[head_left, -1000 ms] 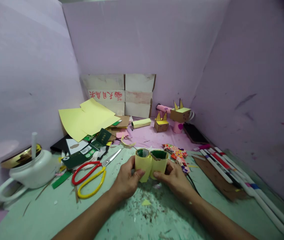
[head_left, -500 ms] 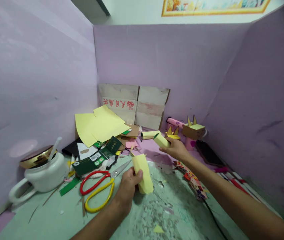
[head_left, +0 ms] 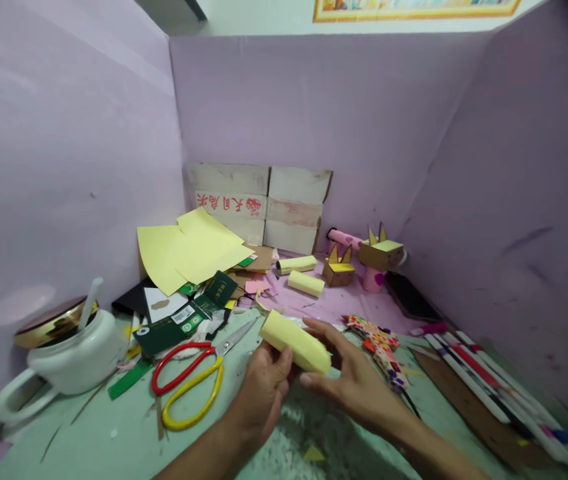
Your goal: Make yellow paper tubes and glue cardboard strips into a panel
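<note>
"Pale-purple panels (head_left: 334,100) behind and at both sides; green-topped desk (head_left: 89,447), flecked with scraps. Where is the piece?"

"Yellow paper tube (head_left: 297,341), above the near middle of the desk, tilted, right end lower. Left hand (head_left: 264,383) has it: thumb on the near side, fingers partly hidden beneath, pinching it."

"Right hand (head_left: 347,370)?"

"At the tube's right end, thumb and fingers spread apart around it. Contact there: cannot tell."

"Handling estimate?"

"Light, probably hollow. Dry paper, so not very slippery; stiff along its length, but likely to dent under a hard squeeze. Best hold: round the middle, soft pressure, off the end rims."

"Surroundings, working outward?"

"Scissors (head_left: 221,349) with red and yellow handles, just left of the left hand. Flower-patterned object (head_left: 377,343) with a black cord, right of the right hand; exact kind unclear. Beyond: two more yellow tubes (head_left: 306,284) lying near a cat-eared cardboard box (head_left: 338,273). Farther out, yellow sheets (head_left: 189,250) at back left, white mug (head_left: 77,357) at far left, markers (head_left: 479,373) at right."
</note>
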Motion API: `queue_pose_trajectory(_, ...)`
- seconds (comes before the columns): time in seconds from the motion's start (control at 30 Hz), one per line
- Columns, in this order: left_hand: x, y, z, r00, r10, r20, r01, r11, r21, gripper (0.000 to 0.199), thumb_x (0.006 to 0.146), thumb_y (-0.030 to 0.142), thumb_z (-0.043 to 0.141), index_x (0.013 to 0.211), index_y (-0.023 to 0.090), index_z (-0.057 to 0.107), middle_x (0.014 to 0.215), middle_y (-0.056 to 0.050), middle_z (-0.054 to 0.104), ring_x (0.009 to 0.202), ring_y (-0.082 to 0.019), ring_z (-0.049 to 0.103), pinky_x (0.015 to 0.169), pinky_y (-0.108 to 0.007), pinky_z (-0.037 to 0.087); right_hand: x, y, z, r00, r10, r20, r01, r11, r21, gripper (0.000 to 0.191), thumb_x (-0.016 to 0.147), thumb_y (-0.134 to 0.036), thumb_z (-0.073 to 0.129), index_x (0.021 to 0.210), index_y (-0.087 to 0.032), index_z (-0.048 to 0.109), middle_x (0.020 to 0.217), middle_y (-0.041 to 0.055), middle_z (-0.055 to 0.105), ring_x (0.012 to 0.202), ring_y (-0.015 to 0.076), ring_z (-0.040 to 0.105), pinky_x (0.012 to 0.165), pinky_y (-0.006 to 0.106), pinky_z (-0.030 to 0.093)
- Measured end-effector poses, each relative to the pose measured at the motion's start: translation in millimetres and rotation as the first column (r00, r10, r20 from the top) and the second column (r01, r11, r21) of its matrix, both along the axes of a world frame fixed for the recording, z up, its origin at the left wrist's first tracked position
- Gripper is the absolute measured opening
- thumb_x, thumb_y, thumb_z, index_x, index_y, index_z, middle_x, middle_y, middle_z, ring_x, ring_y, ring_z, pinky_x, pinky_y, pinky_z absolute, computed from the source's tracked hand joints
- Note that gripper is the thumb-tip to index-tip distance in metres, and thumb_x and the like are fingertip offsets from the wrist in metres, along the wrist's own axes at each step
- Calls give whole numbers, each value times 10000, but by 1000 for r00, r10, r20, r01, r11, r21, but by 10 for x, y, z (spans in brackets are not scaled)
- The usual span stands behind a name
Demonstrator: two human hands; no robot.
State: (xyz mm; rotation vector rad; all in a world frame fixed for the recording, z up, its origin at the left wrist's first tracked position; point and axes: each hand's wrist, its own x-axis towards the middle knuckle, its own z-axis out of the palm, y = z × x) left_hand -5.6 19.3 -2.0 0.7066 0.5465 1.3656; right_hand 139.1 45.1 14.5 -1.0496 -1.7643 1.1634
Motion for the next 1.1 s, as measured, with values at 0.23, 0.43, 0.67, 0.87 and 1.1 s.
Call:
queue_pose_trajectory(0.23,-207,38,58,991,-110,-74,95,979,-182,329,707,179,525,1021,111,597,945,-113,638,854,-250,612,644,-357,523,270,100,-186,988,-143,56,124,957,264,375,641,-119,622,1004,-212,612,1021,56,655,970,253,580,864,380,433)
queue_pose_trajectory(0.43,-226,55,84,948,-242,-208,181,945,-274,303,785,309,539,1015,115,570,817,-96,646,592,-212,655,488,-293,509,336,24,-230,992,-90,93,32,864,502,454,645,-23,545,1033,-253,599,997,55,649,949,238,584,824,367,450)
queue_pose_trajectory(0.67,-171,38,34,951,-179,-253,124,968,-219,313,697,282,673,933,97,582,725,-65,629,507,-143,605,464,-246,502,300,-20,-185,991,0,137,-74,839,538,445,701,-64,584,1104,-252,577,1072,79,622,1016,245,566,869,380,447)
queue_pose_trajectory(0.87,-165,42,-1,955,-180,-236,123,964,-236,284,707,259,625,938,101,576,667,-60,620,493,-151,598,449,-248,481,302,1,-215,996,58,71,-84,884,460,304,754,-242,662,1054,-258,618,1033,82,639,976,256,586,837,376,459)
queue_pose_trajectory(1.1,-150,43,-19,953,-190,-238,127,958,-256,286,711,278,605,937,106,576,638,-54,613,469,-143,588,434,-235,463,305,12,-248,997,53,56,-72,906,417,298,739,-263,682,1031,-253,625,1008,77,646,950,262,594,815,371,463)
